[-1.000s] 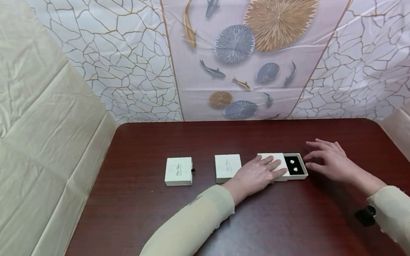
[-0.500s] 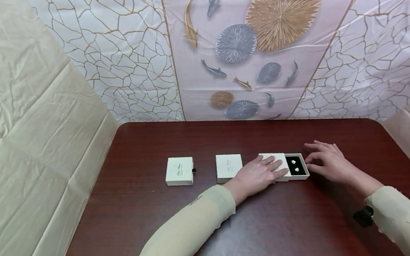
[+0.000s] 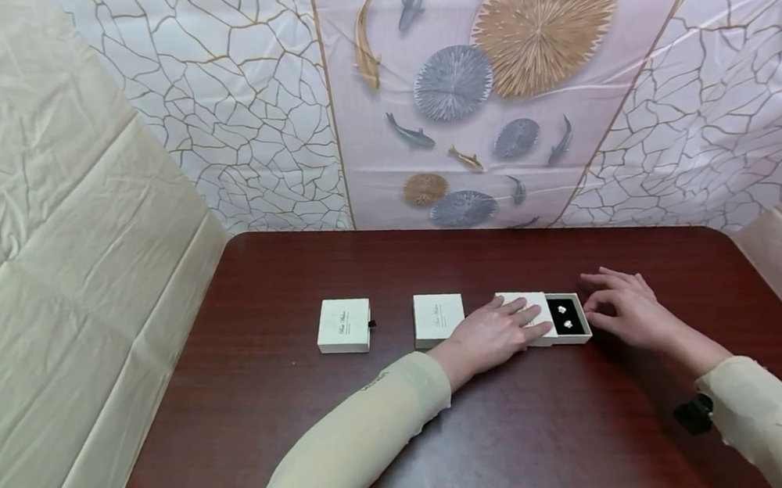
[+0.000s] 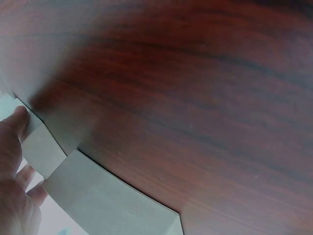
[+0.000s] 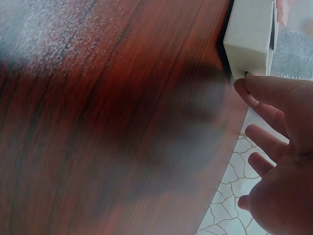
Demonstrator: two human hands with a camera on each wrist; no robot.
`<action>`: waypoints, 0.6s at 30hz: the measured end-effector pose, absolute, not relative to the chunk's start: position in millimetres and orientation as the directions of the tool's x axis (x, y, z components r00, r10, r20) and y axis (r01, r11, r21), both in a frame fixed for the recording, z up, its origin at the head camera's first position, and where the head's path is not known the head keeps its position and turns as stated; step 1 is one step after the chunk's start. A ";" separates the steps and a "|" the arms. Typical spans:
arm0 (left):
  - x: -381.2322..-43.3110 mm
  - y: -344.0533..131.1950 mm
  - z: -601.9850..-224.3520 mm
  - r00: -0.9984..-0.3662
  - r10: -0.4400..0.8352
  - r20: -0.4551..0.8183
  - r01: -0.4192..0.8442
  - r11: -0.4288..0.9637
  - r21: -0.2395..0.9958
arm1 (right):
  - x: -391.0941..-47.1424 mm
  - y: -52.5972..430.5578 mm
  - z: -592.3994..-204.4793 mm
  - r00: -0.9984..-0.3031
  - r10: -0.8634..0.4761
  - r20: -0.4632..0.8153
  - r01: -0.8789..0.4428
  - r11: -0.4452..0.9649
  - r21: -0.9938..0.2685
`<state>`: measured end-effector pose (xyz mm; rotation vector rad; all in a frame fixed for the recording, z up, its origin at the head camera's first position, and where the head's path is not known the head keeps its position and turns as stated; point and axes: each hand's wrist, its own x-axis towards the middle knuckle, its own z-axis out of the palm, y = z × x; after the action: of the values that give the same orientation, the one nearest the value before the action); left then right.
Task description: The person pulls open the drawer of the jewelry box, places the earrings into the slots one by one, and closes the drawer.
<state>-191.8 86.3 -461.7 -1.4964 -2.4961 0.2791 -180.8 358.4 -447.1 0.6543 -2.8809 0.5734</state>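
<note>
A white slide-out jewellery box [image 3: 534, 301] lies at the right of the row. Its drawer is partly out on the right, showing a pair of white flower-shaped stud earrings [image 3: 565, 317] on a black insert. My left hand [image 3: 488, 335] holds the box's sleeve, fingers spread over its lid; the left wrist view has one digit [image 4: 18, 117] down against its side. At the drawer's outer end is my right hand [image 3: 631, 311]. In the right wrist view, its thumb and forefinger [image 5: 261, 88] pinch at a small dark tab on the drawer's end wall [image 5: 242, 56].
A second white box [image 3: 438, 316] lies beside my left wrist, which overlaps its corner. Farther left is a third box [image 3: 344, 325] with a short black tab on its right side. All sit on a dark red-brown table [image 3: 379, 265] before a patterned cloth backdrop [image 3: 244, 117].
My right hand has come slightly left, its fingertips closing in on the drawer's end. My left hand and the drawer's opening look the same; the whole view has drifted a little.
</note>
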 end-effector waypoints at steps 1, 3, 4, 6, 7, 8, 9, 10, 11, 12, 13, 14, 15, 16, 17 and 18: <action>-191.7 86.2 -461.4 -0.457 0.885 0.089 0.844 0.463 -0.271 | -180.7 358.1 -447.1 -0.898 -0.389 0.207 -0.439 0.834 -0.335; -191.6 86.1 -461.3 -0.456 0.886 0.090 0.845 0.462 -0.269 | -180.5 357.1 -447.0 -0.898 -0.391 0.202 -0.438 0.834 -0.335; -191.7 86.1 -461.2 -0.455 0.886 0.091 0.845 0.462 -0.270 | -180.4 356.4 -446.9 -0.898 -0.392 0.198 -0.438 0.834 -0.336; -192.1 86.2 -461.4 -0.456 0.885 0.092 0.844 0.463 -0.269 | -180.3 355.0 -446.6 -0.899 -0.392 0.192 -0.436 0.833 -0.340; -192.3 86.2 -461.6 -0.456 0.885 0.094 0.844 0.463 -0.269 | -180.3 354.3 -446.6 -0.899 -0.393 0.191 -0.436 0.833 -0.340; -192.7 86.5 -462.0 -0.456 0.885 0.095 0.845 0.463 -0.268 | -180.4 353.5 -446.6 -0.899 -0.394 0.191 -0.437 0.832 -0.341; -192.9 86.5 -462.1 -0.455 0.885 0.096 0.845 0.463 -0.267 | -180.6 352.8 -446.7 -0.899 -0.395 0.191 -0.438 0.832 -0.340; -193.1 86.5 -462.3 -0.453 0.886 0.097 0.846 0.462 -0.266 | -180.8 352.1 -447.0 -0.898 -0.396 0.191 -0.439 0.831 -0.342; -193.2 86.5 -462.5 -0.452 0.887 0.098 0.847 0.461 -0.265 | -180.8 351.1 -446.9 -0.898 -0.395 0.193 -0.439 0.830 -0.343; -193.2 86.6 -462.8 -0.452 0.887 0.099 0.848 0.461 -0.263 | -180.9 350.0 -446.7 -0.897 -0.397 0.195 -0.441 0.830 -0.342; -193.2 86.4 -462.5 -0.451 0.887 0.099 0.848 0.461 -0.262 | -180.9 349.0 -446.6 -0.897 -0.397 0.197 -0.442 0.829 -0.342; -193.1 86.4 -462.4 -0.451 0.887 0.100 0.849 0.461 -0.261 | -181.1 348.4 -447.0 -0.895 -0.399 0.199 -0.445 0.827 -0.343; -193.1 86.4 -462.3 -0.450 0.887 0.101 0.849 0.460 -0.261 | -181.1 347.5 -446.8 -0.895 -0.398 0.200 -0.445 0.826 -0.345; -193.1 86.3 -462.3 -0.449 0.888 0.103 0.849 0.459 -0.262 | -181.2 346.6 -446.7 -0.895 -0.398 0.202 -0.446 0.826 -0.346; -193.3 86.4 -462.5 -0.447 0.888 0.106 0.848 0.458 -0.266 | -181.4 345.8 -446.8 -0.893 -0.399 0.206 -0.448 0.825 -0.344; -193.4 86.5 -462.7 -0.443 0.890 0.111 0.848 0.456 -0.270 | -181.7 345.2 -447.3 -0.891 -0.403 0.210 -0.454 0.822 -0.344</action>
<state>-193.4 86.5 -462.7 -1.5031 -2.4708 0.2565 -181.7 345.2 -447.3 0.6791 -2.8756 0.5904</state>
